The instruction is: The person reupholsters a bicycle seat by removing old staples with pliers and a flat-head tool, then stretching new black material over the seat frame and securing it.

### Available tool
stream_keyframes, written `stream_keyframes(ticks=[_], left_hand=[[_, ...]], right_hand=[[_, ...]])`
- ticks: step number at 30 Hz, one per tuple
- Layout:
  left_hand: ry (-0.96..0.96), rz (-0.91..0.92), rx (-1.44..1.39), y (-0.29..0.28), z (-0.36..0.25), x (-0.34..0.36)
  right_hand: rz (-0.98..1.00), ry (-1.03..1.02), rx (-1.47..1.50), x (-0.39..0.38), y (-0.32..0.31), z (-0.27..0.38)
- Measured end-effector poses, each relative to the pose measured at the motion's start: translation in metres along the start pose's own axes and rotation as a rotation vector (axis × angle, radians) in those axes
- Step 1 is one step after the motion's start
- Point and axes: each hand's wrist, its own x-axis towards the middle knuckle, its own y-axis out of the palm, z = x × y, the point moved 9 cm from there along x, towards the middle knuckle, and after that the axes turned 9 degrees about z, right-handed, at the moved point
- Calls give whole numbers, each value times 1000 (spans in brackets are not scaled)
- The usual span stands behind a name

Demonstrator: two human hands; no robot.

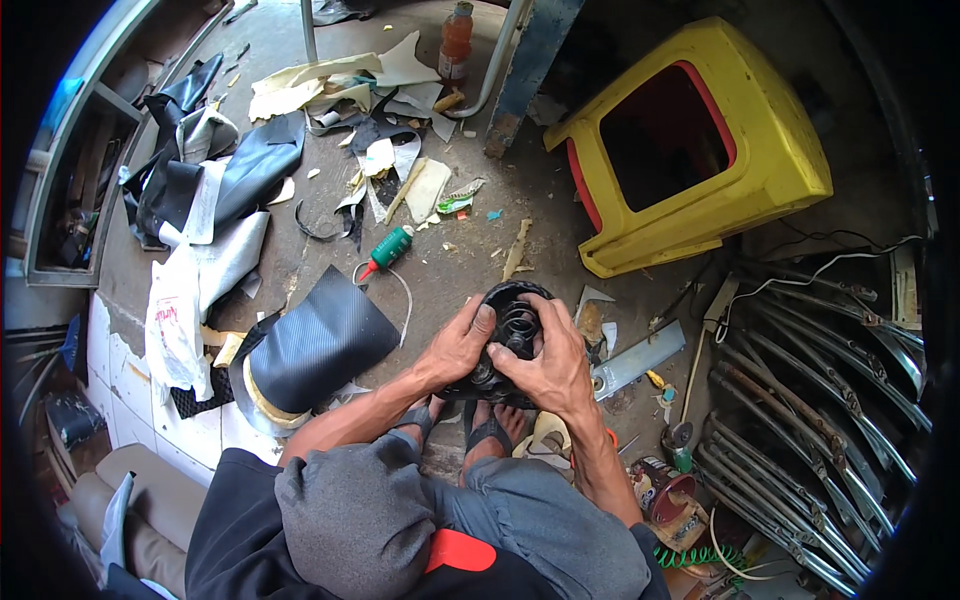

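Between my two hands, above my feet, is a rounded black object [516,325] with ring-like ridges along its middle; I cannot make out its exact kind. My left hand [462,342] grips its left side, thumb on top. My right hand [550,352] wraps round its right side, with the thumb pressed toward the middle. The fingers beneath are hidden. To the left lies a curled sheet of black textured vinyl [318,342]. Beyond it, a green bottle with a red nozzle [388,250] rests on its side. Right of my hands is a flat metal strip [640,360].
A yellow plastic stool [770,150] lies tipped at the far right. Bent metal tubes [800,450] are stacked along the right side. Black and pale material scraps [260,165] litter the far left floor, near a white plastic bag [175,320]. An orange bottle [456,45] stands far ahead.
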Motion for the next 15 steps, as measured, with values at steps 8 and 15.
stream_keyframes(ticks=[8,15], left_hand=[[-29,-49,121,-6,-21,-13],[-101,-36,143,-7,-22,-19]], right_hand=[[70,107,4,0,6,-10],[137,68,57,0,10,-8]])
